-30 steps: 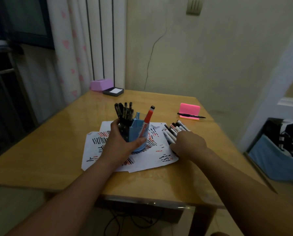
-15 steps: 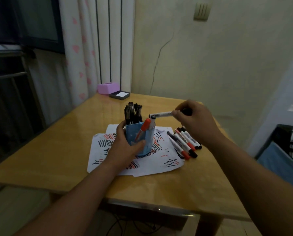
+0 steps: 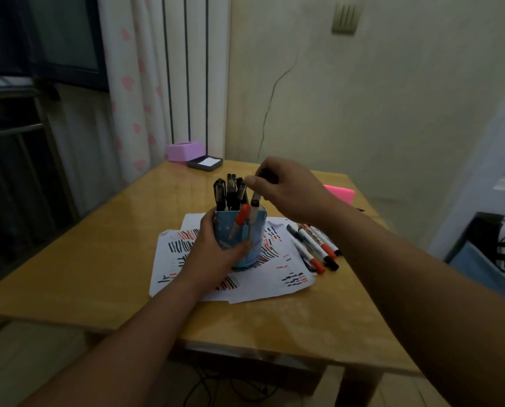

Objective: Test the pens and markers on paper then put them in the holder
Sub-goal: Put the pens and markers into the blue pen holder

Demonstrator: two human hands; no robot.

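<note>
- Head cam right now: right hand is pinched shut around a white marker, tip pointing down into the blue holder. Half a sec ago that same marker was held sideways above the holder, and a sec ago the hand was flat on the loose pile by the table's right edge. So: grabbed, carried over, tipped upright.
- Lower end of the marker is already below the holder's rim afaict, but the fingers haven't let go, so I'd call it mid-drop, not done.
- Left hand is wrapped round the holder's near-left side, same as in both earlier shots. It's basically just steadying the thing.
- Holder sits on the scribbled paper, roughly mid-table. Inside: a bunch of black pens at the back and a red-capped marker leaning at the front.
- Leftover markers lie half on the paper's right edge, half on bare table, toward the right edge. Looks like 4 or 5, hard to count in this light.
- Paper's covered w/ red and black test strokes, so imo testing is mostly over and it's loading time now.
- Can't tell if this marker got tested on the paper; nothing here shows it.
- Next up prob: let go, head back for another from the pile.
</note>
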